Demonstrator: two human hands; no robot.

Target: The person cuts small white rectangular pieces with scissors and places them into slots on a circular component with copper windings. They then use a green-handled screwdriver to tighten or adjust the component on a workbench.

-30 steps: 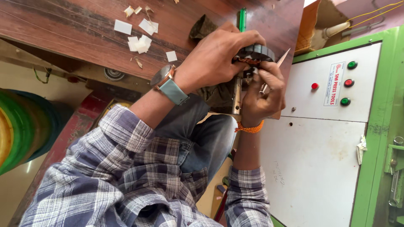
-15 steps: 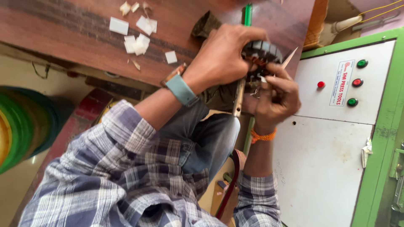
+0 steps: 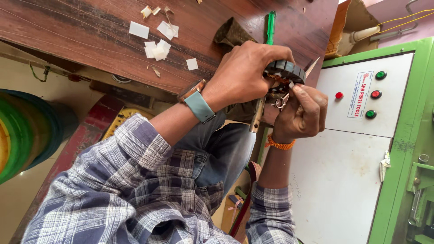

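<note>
Left hand [image 3: 242, 74] still grips the stator [image 3: 285, 71]; right hand [image 3: 302, 113] has shifted slightly, pinching small scissors [image 3: 281, 101] beneath it.

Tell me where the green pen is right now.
Head view, upper centre: the green pen lies on the brown wooden table, just above the left hand, beside a dark crumpled cloth.
</note>
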